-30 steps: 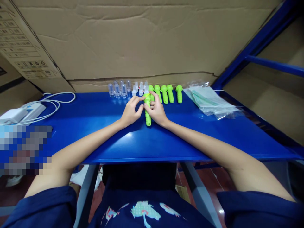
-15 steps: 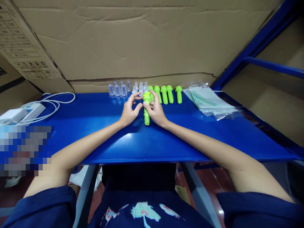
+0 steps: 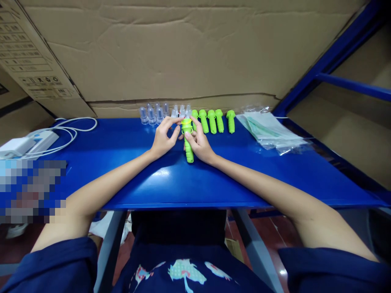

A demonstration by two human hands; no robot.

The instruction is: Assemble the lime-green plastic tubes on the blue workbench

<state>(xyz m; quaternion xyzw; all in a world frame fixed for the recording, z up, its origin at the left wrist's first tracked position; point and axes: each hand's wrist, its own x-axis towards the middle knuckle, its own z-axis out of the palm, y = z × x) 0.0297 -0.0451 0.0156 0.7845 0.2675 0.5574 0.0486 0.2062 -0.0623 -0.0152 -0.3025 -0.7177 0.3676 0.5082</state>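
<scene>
creased cardboard wall | blue tabletop (glossy, light-streaked) | reddish floor | blue frame

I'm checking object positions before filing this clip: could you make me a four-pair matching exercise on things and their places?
1. upright clear caps
2. single green piece
3. plastic packet
4. white block

A. held in the right hand
B. at the far left of the blue table
C. by the cardboard, beyond the left hand
D. right of the row of green pieces

Pairs: 1-C, 2-A, 3-D, 4-B
</scene>
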